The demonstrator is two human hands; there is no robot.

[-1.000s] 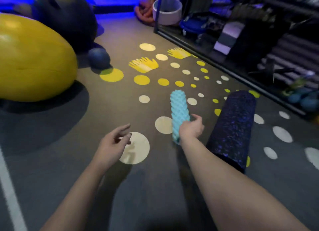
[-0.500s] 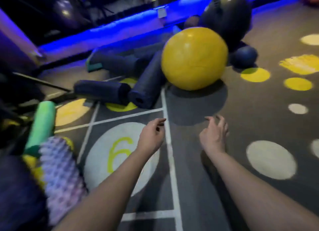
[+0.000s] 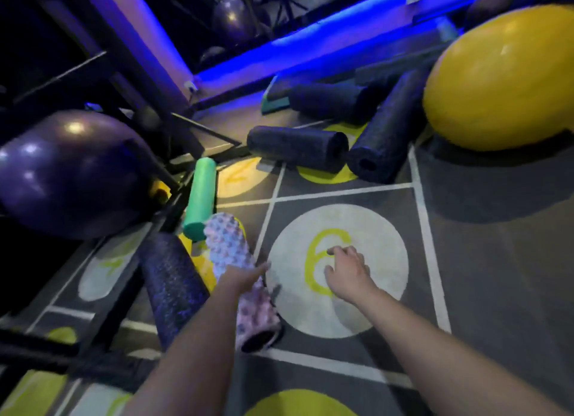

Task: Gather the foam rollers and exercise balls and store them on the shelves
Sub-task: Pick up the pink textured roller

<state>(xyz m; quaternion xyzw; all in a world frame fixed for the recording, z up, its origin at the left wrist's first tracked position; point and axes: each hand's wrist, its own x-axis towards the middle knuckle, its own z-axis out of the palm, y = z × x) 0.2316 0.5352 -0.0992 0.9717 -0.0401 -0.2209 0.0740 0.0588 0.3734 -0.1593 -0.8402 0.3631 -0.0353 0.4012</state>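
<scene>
Bumpy pink roller (image 3: pixel 228 244) lies on the floor (image 3: pixel 497 275), lower centre-left of the frame, with its open end toward the bottom. Left hand (image 3: pixel 243 275) is over its middle, fingers straight and pointing right; can't tell if it touches the roller. Right hand (image 3: pixel 349 274) hovers over the white circle marked 6 (image 3: pixel 382 238), fingers loosely curled, holding nothing.

Just left of the pink roller is a dark speckled roller (image 3: pixel 172 285). A green roller (image 3: pixel 200 195) sits at the pink one's top end, tilted. Three dark rollers are piled upper centre: one lying crosswise (image 3: pixel 298 148), one long and angled (image 3: pixel 385 133), one behind (image 3: pixel 329 100). The long one runs up beside the yellow ball (image 3: pixel 503 77) at the upper right. A large purple ball (image 3: pixel 68 173) sits at the left edge by the dark rack frame (image 3: pixel 133 58). A smaller purple ball (image 3: pixel 233 18) is at the top, blurred.
</scene>
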